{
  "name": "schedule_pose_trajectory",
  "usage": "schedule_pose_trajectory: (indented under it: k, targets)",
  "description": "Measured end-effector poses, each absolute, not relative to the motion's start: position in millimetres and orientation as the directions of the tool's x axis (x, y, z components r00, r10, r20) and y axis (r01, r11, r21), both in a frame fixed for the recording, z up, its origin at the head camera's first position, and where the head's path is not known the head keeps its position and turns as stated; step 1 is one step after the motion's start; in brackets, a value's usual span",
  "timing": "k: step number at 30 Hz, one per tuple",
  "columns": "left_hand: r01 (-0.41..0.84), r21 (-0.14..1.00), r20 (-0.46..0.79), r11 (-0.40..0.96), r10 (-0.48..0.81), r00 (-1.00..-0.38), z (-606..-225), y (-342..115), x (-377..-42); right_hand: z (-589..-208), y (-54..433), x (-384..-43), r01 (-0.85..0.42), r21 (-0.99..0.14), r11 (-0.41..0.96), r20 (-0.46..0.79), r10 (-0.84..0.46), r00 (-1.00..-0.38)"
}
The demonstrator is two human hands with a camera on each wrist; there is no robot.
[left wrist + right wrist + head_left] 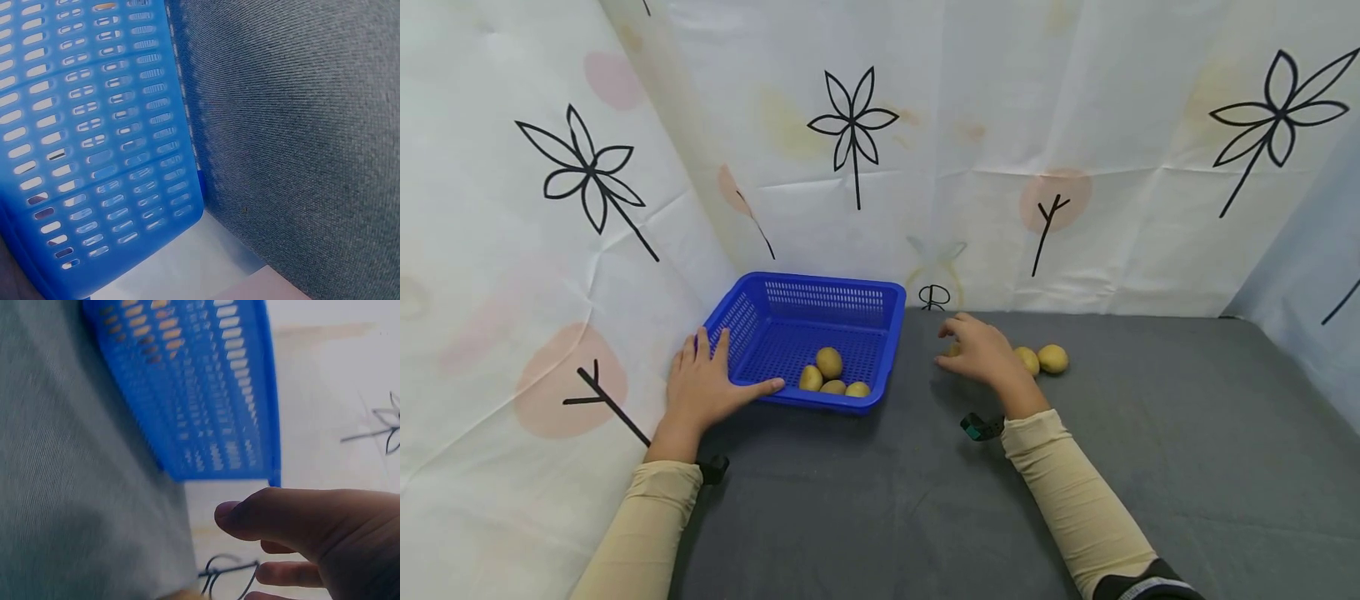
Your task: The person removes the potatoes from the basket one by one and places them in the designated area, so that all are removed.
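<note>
A blue plastic basket (823,403) with slotted walls stands on the grey cloth and holds several potatoes (829,362) near its front. My left hand (703,387) rests at its left front corner, fingers spread, thumb along the front rim. In the left wrist view, the slotted basket wall (100,125) fills the left side. To the right of the basket, my right hand (981,354) hovers with bent fingers and thumb apart around a potato (953,349), which is partly hidden. The right wrist view shows the thumb (250,515) apart from the fingers.
Two more potatoes (1053,359) lie just right of my right hand, one partly behind it. A white curtain (970,233) with flower prints hangs behind and along the left of the grey cloth (850,517).
</note>
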State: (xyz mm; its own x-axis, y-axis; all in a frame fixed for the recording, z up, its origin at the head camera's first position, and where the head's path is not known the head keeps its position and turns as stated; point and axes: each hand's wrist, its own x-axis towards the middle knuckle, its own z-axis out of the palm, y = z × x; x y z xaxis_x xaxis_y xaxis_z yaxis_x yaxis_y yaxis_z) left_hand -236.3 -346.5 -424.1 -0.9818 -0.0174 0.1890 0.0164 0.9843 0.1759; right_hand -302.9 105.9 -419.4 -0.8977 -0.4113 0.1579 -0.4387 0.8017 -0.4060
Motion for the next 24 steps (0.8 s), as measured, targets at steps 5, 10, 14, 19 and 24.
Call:
schedule_pose_trajectory:
  k: [5,10,14,19,24]
  targets:
    - [0.016,0.171,0.190,0.985,-0.017,-0.982,-422,-346,-235,-414,88,-295,-0.489,-0.409,0.771,0.205,-0.444,-0.872]
    - [0.019,0.172,0.195,0.985,-0.015,-0.981,-422,-344,-234,-410,67,-287,-0.571,-0.479,0.667,0.271,-0.506,-0.819]
    - [0.019,0.175,0.196,0.984,-0.016,-0.981,-422,-343,-233,-406,48,-281,-0.660,-0.524,0.538,0.338,-0.580,-0.741]
    - [0.019,0.176,0.193,0.984,-0.016,-0.981,-421,-344,-233,-401,25,-276,-0.730,-0.469,0.498,0.362,-0.645,-0.673]
    - [0.012,0.175,0.193,0.985,-0.022,-0.981,-421,-344,-233,-403,2,-278,-0.744,-0.439,0.504,0.278,-0.711,-0.646]
